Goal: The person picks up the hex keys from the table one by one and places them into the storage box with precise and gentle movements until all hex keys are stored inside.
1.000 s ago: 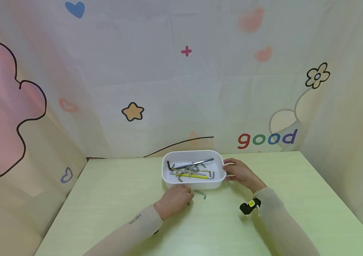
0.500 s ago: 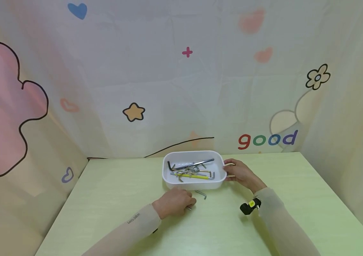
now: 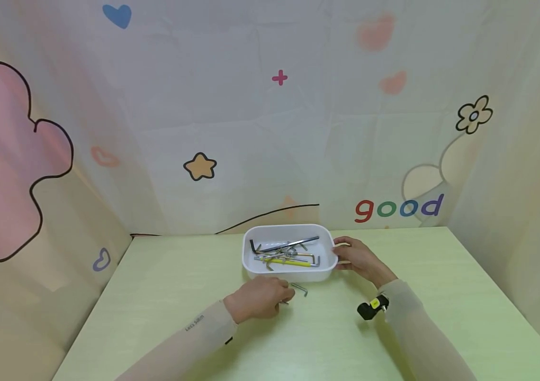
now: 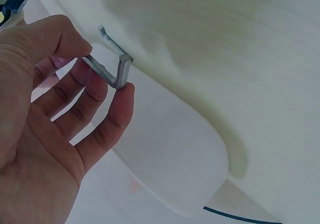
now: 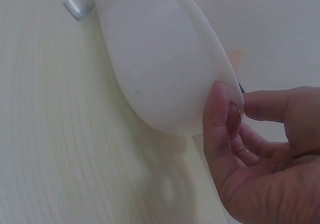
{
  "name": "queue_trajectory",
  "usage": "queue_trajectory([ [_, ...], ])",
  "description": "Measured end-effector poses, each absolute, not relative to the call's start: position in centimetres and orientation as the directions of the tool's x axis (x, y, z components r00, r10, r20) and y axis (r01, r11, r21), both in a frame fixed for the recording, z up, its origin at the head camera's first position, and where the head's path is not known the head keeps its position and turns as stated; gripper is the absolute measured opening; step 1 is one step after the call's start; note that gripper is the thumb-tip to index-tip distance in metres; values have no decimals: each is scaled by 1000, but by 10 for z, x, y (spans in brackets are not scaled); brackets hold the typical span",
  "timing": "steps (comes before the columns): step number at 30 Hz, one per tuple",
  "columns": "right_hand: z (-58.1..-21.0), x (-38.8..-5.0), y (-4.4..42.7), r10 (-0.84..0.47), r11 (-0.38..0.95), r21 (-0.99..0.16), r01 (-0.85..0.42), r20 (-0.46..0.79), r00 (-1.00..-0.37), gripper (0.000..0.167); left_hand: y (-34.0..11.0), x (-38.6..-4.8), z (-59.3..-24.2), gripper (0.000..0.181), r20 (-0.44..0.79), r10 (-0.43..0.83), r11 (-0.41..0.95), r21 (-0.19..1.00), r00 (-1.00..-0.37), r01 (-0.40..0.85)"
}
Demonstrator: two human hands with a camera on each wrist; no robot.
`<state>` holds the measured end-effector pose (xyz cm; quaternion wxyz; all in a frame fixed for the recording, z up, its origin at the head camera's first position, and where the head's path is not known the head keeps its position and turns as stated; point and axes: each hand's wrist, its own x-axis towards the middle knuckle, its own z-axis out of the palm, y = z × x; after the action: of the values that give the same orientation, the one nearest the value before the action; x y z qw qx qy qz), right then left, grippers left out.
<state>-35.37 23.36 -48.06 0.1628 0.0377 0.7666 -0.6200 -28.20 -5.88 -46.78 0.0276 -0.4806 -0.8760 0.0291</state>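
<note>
My left hand (image 3: 259, 297) is just in front of the white plastic box (image 3: 281, 275). Seen from the left wrist, the left hand (image 4: 65, 93) pinches a small silver L-shaped hex key (image 4: 121, 73) between thumb and fingertips, its short leg sticking out. A second silver hex key (image 3: 300, 289) lies on the table in front of the box. At the box's right end, my right hand (image 3: 358, 258) grips the rim. In the right wrist view the thumb and fingers of the right hand (image 5: 265, 159) pinch the wall of the box (image 5: 155, 58).
Inside the box lie several hex keys, among them a yellow-coated one (image 3: 289, 262) and a black one (image 3: 252, 246). The light wood-grain table (image 3: 327, 344) ends at a printed curtain (image 3: 251, 132) behind the box. A small black device (image 3: 372, 307) is strapped at the right wrist.
My left hand first shifted slightly right and nearer, then rose a little toward the box with the hex key between its fingers. The right hand and the box have stayed in place.
</note>
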Motion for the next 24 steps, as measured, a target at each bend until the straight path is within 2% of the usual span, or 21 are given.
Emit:
queue_trajectory([
  [15, -482, -354, 234, -139, 224, -937, 268, -303, -943, 44, -65, -285, -446, 22, 85, 833, 552, -57, -547, 832],
  [24, -482, -354, 234, -142, 222, -941, 254, -290, -947, 43, -66, -293, -430, 23, 145, 842, 536, -102, -520, 838],
])
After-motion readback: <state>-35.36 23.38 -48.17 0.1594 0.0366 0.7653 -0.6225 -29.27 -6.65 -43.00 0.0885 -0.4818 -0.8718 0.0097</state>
